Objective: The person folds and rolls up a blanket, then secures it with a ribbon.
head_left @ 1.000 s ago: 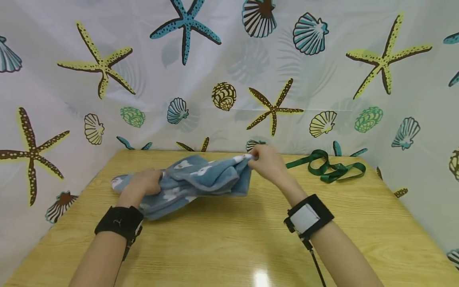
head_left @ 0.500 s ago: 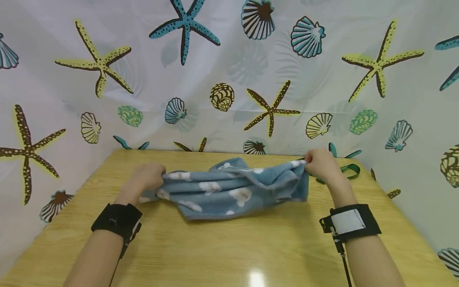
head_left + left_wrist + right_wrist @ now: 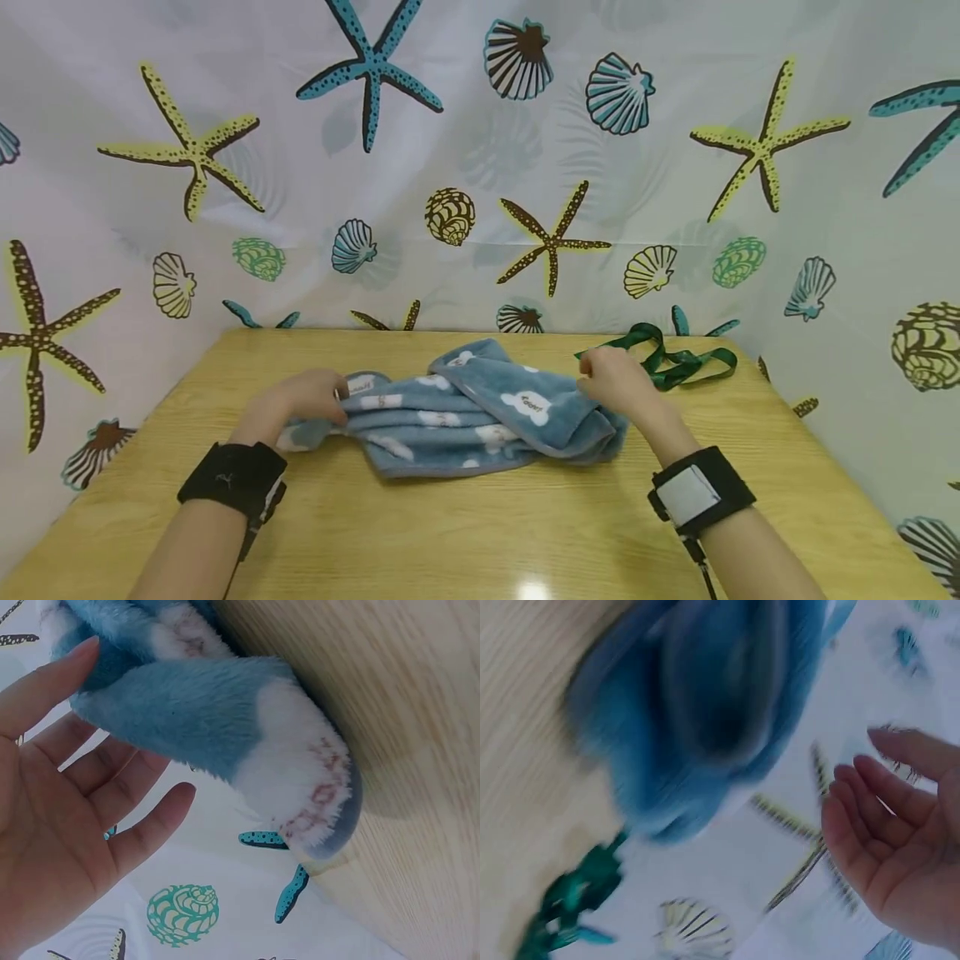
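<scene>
Across the middle of the table [image 3: 420, 533], a blue towel [image 3: 480, 400] with white patches lies rumpled, long creases running from nine toward three o'clock and its right part turned over in a flap. At the towel's nine o'clock end, the left hand [image 3: 311, 396] holds cloth between thumb and fingers, and a short tail of towel sticks out past it toward eight. At three o'clock, the right hand [image 3: 615, 379] hovers beside the towel's edge, fingers loosely curved and free; the right wrist view shows it apart from the cloth, which is blurred there. Toward two o'clock from the towel, a green ribbon [image 3: 592, 881] lies in loops near the table's far edge. Around the right wrist is a black band [image 3: 701, 492]. Toward twelve, a white sheet [image 3: 465, 100] printed with starfish and shells hangs behind the table.
</scene>
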`<move>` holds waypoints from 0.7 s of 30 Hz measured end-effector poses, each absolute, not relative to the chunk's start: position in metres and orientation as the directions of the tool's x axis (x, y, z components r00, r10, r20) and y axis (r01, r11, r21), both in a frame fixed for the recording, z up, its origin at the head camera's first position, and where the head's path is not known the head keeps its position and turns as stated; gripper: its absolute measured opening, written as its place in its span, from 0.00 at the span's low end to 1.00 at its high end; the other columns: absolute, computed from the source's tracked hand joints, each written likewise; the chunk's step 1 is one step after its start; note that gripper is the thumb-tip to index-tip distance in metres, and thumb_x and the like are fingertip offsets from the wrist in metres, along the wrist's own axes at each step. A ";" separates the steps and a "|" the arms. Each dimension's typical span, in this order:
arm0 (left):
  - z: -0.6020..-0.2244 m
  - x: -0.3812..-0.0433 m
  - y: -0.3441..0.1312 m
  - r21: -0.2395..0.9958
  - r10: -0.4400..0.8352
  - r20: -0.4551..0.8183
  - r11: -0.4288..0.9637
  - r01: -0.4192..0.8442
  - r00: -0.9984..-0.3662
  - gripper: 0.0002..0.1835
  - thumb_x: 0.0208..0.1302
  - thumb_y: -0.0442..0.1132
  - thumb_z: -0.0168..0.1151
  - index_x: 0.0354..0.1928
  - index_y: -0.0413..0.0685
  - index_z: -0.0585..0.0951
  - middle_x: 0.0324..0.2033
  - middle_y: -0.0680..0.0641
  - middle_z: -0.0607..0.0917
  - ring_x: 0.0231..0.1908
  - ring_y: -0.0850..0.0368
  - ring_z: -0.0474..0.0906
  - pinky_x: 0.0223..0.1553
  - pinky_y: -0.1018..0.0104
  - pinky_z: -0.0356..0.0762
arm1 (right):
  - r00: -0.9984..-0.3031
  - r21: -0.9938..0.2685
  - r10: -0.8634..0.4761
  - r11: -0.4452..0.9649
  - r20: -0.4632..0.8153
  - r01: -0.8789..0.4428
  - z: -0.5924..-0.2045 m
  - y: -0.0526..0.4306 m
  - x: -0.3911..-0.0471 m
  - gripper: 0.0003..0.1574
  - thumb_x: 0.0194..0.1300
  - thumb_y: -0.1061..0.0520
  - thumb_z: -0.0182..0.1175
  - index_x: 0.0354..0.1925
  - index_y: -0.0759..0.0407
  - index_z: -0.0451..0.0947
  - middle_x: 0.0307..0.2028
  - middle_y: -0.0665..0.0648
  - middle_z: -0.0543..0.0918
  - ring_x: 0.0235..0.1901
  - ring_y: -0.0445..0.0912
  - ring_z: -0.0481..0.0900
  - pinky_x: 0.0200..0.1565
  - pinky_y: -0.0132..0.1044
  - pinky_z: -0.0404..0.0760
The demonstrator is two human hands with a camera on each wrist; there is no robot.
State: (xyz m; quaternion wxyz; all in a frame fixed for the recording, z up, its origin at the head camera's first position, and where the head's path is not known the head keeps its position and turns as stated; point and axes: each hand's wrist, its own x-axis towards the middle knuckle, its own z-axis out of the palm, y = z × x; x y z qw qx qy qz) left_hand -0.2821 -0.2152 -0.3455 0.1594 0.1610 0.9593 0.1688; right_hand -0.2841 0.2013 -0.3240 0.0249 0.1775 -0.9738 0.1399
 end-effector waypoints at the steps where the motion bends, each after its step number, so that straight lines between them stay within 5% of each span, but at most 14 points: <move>1: -0.345 -0.282 -0.217 0.384 0.364 -0.256 0.888 0.252 -0.895 0.21 0.53 0.37 0.66 0.48 0.31 0.77 0.46 0.35 0.78 0.45 0.41 0.75 0.42 0.52 0.74 | -0.920 -0.259 -0.381 0.883 0.090 -0.391 -0.325 0.190 -0.279 0.06 0.57 0.62 0.59 0.30 0.67 0.77 0.26 0.60 0.77 0.23 0.46 0.70 0.26 0.39 0.71; 6: -0.346 -0.284 -0.218 0.389 0.361 -0.261 0.888 0.244 -0.896 0.21 0.53 0.35 0.66 0.48 0.31 0.78 0.45 0.35 0.78 0.45 0.42 0.75 0.43 0.52 0.74 | -0.854 -0.108 -0.519 0.848 0.029 -0.519 -0.352 0.155 -0.262 0.08 0.55 0.60 0.65 0.28 0.64 0.76 0.22 0.55 0.70 0.22 0.46 0.68 0.24 0.37 0.67; 9: -0.348 -0.284 -0.217 0.381 0.356 -0.258 0.892 0.244 -0.898 0.20 0.53 0.33 0.64 0.48 0.30 0.77 0.45 0.35 0.79 0.45 0.42 0.75 0.44 0.52 0.74 | -0.862 -0.036 -0.504 0.862 0.058 -0.506 -0.370 0.155 -0.262 0.01 0.57 0.65 0.61 0.30 0.63 0.78 0.23 0.57 0.73 0.25 0.50 0.72 0.25 0.40 0.71; 13: -0.349 -0.282 -0.218 0.376 0.359 -0.250 0.892 0.251 -0.899 0.20 0.53 0.30 0.61 0.48 0.28 0.77 0.45 0.33 0.78 0.45 0.42 0.75 0.44 0.52 0.74 | -0.888 -0.032 -0.446 0.891 0.114 -0.452 -0.383 0.165 -0.269 0.06 0.56 0.65 0.60 0.25 0.60 0.74 0.23 0.56 0.71 0.25 0.48 0.70 0.24 0.39 0.69; 18: -0.351 -0.282 -0.223 0.382 0.359 -0.221 0.887 0.258 -0.907 0.03 0.51 0.26 0.57 0.30 0.36 0.76 0.24 0.45 0.72 0.25 0.54 0.66 0.28 0.63 0.64 | -0.877 -0.033 -0.471 0.879 0.092 -0.475 -0.387 0.173 -0.274 0.09 0.54 0.57 0.65 0.31 0.59 0.75 0.30 0.56 0.74 0.33 0.51 0.73 0.30 0.43 0.73; 21: -0.353 -0.284 -0.223 0.355 0.358 -0.209 0.895 0.270 -0.910 0.07 0.53 0.25 0.53 0.25 0.43 0.71 0.21 0.49 0.66 0.23 0.56 0.60 0.27 0.63 0.56 | -0.864 -0.027 -0.496 0.866 0.085 -0.500 -0.387 0.173 -0.275 0.04 0.55 0.62 0.63 0.28 0.58 0.75 0.27 0.55 0.75 0.32 0.51 0.75 0.30 0.41 0.73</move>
